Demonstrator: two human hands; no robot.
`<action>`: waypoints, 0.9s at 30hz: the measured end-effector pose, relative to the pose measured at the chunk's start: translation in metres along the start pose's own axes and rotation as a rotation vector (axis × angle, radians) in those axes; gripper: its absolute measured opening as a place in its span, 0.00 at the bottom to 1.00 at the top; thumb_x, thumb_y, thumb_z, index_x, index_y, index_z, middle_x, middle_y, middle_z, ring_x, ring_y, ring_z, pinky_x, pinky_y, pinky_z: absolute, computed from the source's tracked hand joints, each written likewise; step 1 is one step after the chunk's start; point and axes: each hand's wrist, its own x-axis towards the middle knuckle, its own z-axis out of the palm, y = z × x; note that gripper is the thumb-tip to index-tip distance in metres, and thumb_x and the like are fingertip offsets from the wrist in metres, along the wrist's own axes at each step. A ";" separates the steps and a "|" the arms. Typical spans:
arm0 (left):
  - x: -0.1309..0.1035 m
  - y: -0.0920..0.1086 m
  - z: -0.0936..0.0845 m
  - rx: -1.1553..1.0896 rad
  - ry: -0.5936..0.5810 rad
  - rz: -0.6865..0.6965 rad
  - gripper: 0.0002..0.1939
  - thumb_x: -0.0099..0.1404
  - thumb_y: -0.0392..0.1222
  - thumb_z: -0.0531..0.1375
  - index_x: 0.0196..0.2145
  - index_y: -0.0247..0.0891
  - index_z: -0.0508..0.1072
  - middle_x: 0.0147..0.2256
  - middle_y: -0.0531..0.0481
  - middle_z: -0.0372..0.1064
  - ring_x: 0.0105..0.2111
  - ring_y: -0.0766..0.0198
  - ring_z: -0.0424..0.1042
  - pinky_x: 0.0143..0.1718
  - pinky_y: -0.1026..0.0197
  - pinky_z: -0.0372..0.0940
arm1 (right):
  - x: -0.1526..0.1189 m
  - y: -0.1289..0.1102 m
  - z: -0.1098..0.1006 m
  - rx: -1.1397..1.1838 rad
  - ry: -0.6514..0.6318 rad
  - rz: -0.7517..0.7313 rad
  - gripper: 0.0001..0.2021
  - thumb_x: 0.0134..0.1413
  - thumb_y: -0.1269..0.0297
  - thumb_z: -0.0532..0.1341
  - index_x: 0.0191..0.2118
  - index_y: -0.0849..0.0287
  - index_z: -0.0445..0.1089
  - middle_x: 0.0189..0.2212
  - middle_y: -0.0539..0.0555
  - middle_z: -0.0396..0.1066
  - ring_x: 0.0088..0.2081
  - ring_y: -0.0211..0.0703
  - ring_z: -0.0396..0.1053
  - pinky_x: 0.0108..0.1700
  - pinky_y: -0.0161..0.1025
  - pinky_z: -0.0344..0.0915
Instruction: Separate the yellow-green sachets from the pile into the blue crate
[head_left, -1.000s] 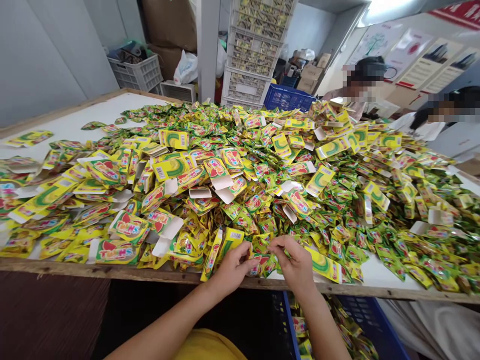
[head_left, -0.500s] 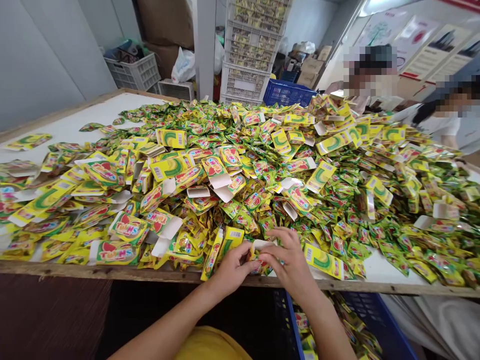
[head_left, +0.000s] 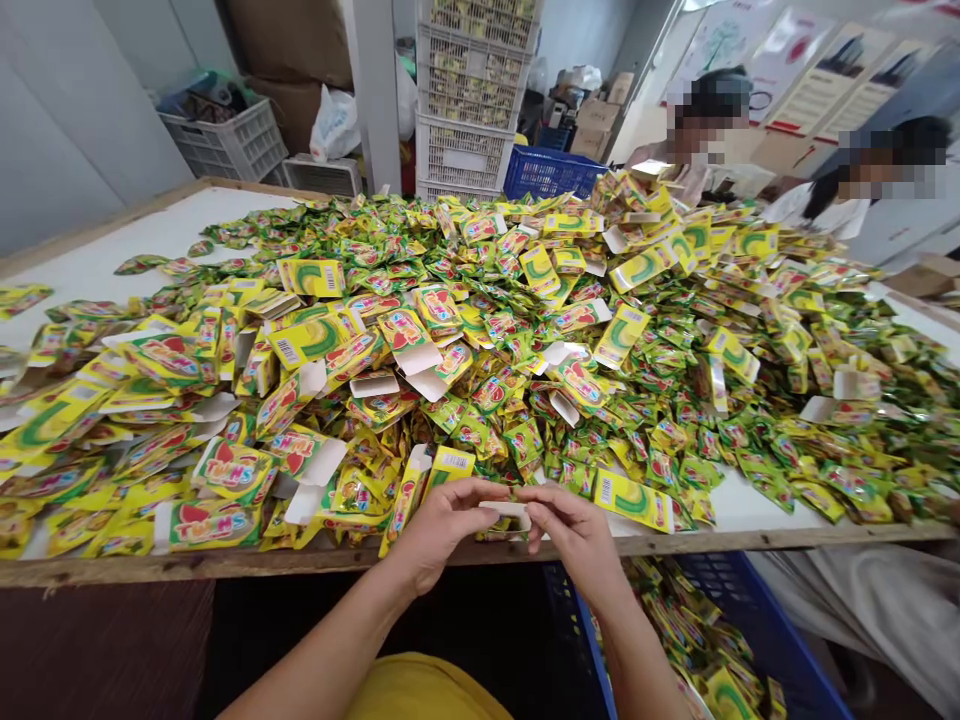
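Observation:
At the table's front edge, my left hand [head_left: 450, 522] and my right hand [head_left: 566, 525] hold one small box [head_left: 506, 510] between them, its pale flap facing up. Fingers of both hands cover much of its sides. Just left of my left hand, a yellow box [head_left: 407, 497] leans upright against the pile. To the right of my right hand, a yellow-green box [head_left: 634, 500] lies flat. Behind the hands spreads a heap of small green packets [head_left: 487, 392] mixed with yellow boxes, many with white flaps open.
Below the table edge [head_left: 300, 563] at the right stands a blue crate [head_left: 780, 640] holding packets and boxes. White crates [head_left: 469, 150] are stacked behind the table, beside another blue crate [head_left: 551, 172]. Two people [head_left: 694, 130] are at the far right side.
My right fingers, raised and spread before, have closed in on the box. The box's pale flap now faces up between both hands. The whole view has shifted slightly.

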 end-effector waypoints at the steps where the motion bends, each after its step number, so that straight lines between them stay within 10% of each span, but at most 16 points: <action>1: 0.001 0.000 -0.001 -0.037 0.007 -0.004 0.17 0.52 0.40 0.68 0.41 0.35 0.77 0.40 0.46 0.74 0.40 0.61 0.70 0.43 0.62 0.61 | 0.000 0.002 -0.001 0.002 -0.019 -0.022 0.09 0.53 0.59 0.64 0.37 0.57 0.77 0.22 0.49 0.68 0.20 0.36 0.68 0.27 0.37 0.67; 9: 0.013 -0.003 -0.004 0.045 0.056 0.057 0.13 0.53 0.44 0.69 0.34 0.34 0.79 0.34 0.46 0.77 0.34 0.62 0.72 0.40 0.62 0.65 | 0.014 0.010 -0.002 0.164 -0.020 0.086 0.09 0.45 0.60 0.68 0.33 0.59 0.75 0.25 0.48 0.66 0.18 0.30 0.58 0.17 0.29 0.58; 16: 0.014 -0.009 0.001 0.383 0.321 0.484 0.09 0.59 0.41 0.64 0.38 0.40 0.80 0.39 0.47 0.78 0.40 0.59 0.75 0.46 0.58 0.68 | 0.028 -0.011 0.002 -0.084 0.035 -0.099 0.11 0.51 0.58 0.64 0.37 0.57 0.79 0.30 0.53 0.71 0.25 0.36 0.67 0.25 0.33 0.69; 27: 0.017 -0.007 0.001 0.584 0.231 0.656 0.07 0.63 0.38 0.61 0.37 0.39 0.80 0.36 0.46 0.77 0.36 0.61 0.76 0.42 0.60 0.71 | 0.026 -0.006 0.000 -0.165 0.048 -0.176 0.08 0.47 0.58 0.68 0.33 0.55 0.79 0.29 0.54 0.75 0.31 0.42 0.72 0.30 0.38 0.73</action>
